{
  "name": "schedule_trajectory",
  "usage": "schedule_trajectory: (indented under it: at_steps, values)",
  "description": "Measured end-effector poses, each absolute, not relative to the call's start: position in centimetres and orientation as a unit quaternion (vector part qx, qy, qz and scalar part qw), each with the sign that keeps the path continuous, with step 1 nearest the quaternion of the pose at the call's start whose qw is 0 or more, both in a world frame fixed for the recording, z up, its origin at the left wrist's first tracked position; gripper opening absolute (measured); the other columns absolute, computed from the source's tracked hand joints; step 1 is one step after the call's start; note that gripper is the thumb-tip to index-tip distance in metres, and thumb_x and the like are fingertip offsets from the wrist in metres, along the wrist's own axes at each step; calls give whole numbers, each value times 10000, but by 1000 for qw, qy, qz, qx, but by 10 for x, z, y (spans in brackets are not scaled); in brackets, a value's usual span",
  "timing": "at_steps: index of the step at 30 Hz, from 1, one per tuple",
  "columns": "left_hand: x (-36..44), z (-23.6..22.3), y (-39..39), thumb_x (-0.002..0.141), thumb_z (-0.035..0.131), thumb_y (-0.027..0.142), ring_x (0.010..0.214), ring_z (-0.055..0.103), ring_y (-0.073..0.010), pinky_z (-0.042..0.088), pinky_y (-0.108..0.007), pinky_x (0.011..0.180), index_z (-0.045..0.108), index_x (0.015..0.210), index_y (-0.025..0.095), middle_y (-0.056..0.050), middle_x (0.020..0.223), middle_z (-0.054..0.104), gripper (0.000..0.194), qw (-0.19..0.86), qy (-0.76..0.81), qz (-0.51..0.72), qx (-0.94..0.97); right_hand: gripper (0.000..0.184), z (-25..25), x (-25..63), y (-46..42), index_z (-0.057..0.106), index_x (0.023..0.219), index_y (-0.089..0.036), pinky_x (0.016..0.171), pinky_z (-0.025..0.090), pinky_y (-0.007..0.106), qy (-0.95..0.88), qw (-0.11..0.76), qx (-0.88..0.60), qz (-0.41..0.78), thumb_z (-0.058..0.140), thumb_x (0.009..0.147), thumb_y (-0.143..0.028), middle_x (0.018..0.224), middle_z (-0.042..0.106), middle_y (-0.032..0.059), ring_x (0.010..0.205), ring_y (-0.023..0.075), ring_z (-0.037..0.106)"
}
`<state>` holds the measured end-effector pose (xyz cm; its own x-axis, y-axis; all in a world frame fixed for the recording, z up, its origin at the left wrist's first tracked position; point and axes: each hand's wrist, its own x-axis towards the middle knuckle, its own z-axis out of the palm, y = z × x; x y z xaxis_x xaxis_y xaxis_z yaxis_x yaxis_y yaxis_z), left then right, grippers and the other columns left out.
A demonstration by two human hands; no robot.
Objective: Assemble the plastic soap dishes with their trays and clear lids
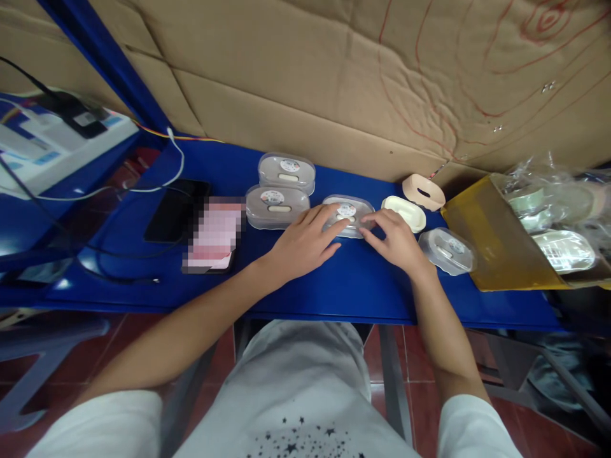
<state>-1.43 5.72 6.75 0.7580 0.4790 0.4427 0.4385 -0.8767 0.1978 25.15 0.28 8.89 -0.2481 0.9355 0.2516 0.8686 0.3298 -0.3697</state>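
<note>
In front of me a clear plastic soap box [361, 205] with a round white label lies on the blue table. My left hand [305, 247] rests over its left side, fingers stretched out and spread. At the box's right end is my right hand [395, 240], its fingers slightly bent and apart, the tips on or just at the lid. Two similar lidded boxes, one in front [278, 216] and one behind [286, 166], sit to the left. A cream soap dish [405, 214] lies just beyond my right hand, and another clear box [447, 253] stands to its right.
A peach slotted tray [423, 193] stands near the cardboard backing. An open carton [510, 248] at the right holds plastic-wrapped pieces. On the left lie a phone with a blurred screen [214, 235], a dark phone-like slab [174, 213], cables and a power strip [62, 168].
</note>
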Motion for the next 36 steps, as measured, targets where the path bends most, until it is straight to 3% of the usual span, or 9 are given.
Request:
schedule_trajectory:
  at_steps: [6,10,13,18,21,25,28,33,36]
  values:
    - [-12,74,53,1077,588,271,1432,588,-382,519,-571,1158,638,1454,220,-183,1572,563,383,49,248,283,925,500,89,257,4,602,1533,-294,1224,464,586,-786,200,-581,73,465,1110,-521,1552,662,99,1452,339,605]
    - [-12,72,54,1090,567,276,1359,637,-372,539,-540,1117,681,1384,177,-189,1489,632,330,38,240,266,933,610,75,289,4,531,1604,-223,1206,416,735,-719,129,-683,29,504,1077,-531,1656,544,193,1535,450,501]
    - [-11,69,54,1102,551,283,1271,686,-344,556,-512,1079,690,1364,168,-169,1411,685,318,37,228,252,940,621,70,308,3,593,1540,-184,1120,449,800,-687,95,-720,28,552,1037,-546,1617,561,249,1455,520,554]
    - [-10,63,54,1105,555,283,1328,660,-323,541,-497,1117,666,1419,192,-160,1451,670,345,73,184,237,951,515,81,309,4,653,1472,-286,1096,579,540,-730,158,-662,61,457,1093,-574,1429,735,106,1266,330,712]
    - [-10,57,53,1097,587,296,1469,570,-354,482,-533,1202,629,1492,193,-187,1576,595,410,84,150,207,963,541,79,315,9,599,1533,-244,1179,497,601,-698,205,-685,-22,391,1107,-505,1537,658,149,1409,364,618]
    - [-9,49,49,1073,665,356,1596,439,-378,375,-558,1296,546,1594,209,-174,1718,469,554,101,137,151,974,666,58,334,20,408,1669,-154,1223,326,764,-603,142,-778,-106,437,1032,-348,1745,404,226,1611,454,363]
    - [-4,45,46,1071,676,399,1639,375,-367,319,-572,1325,476,1649,230,-148,1760,416,635,122,113,125,978,729,48,343,31,358,1676,-90,1234,258,781,-579,118,-799,-111,476,981,-273,1697,447,275,1600,461,356]
    - [12,38,41,1094,631,415,1658,341,-346,284,-577,1327,394,1693,238,-159,1794,343,668,136,98,125,978,486,57,336,39,667,1418,-172,1149,318,773,-595,126,-787,-103,510,967,-263,1378,679,230,1346,471,553]
    - [19,39,39,1096,624,421,1592,435,-361,274,-600,1303,440,1659,217,-175,1727,459,626,117,111,137,977,382,67,330,35,758,1264,-215,1137,343,746,-616,143,-769,-96,495,993,-272,1293,725,182,1267,444,608]
